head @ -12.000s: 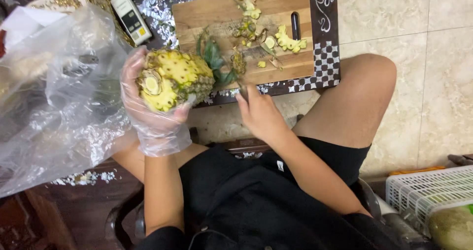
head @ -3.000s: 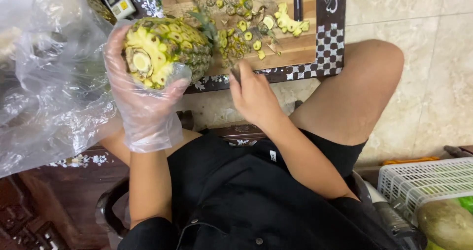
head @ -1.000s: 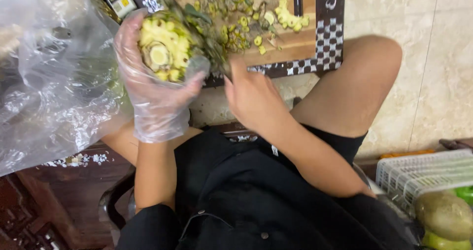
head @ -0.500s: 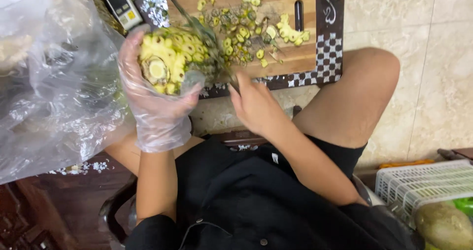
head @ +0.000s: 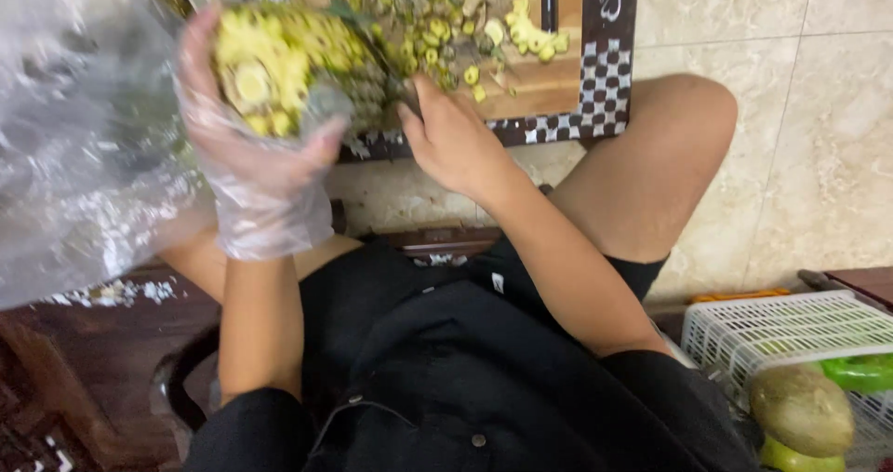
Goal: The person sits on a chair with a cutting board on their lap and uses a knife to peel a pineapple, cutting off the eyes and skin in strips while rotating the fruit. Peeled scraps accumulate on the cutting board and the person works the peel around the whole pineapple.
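A thin, clear, crinkled plastic glove covers the left hand (head: 260, 174); the right hand (head: 456, 142) is bare. Black buttoned shirt (head: 465, 370), black shorts (head: 567, 281).

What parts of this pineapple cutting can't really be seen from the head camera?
- Knife blade: the right hand grips something against the pineapple, but the hand and fruit hide it.
- Cutting board: its far end is cut off by the top edge.
- Left hand: its clear plastic glove blurs the fingers.
- White basket: cut off by the right and bottom edges; the brown fruit in it is too blurred to identify.
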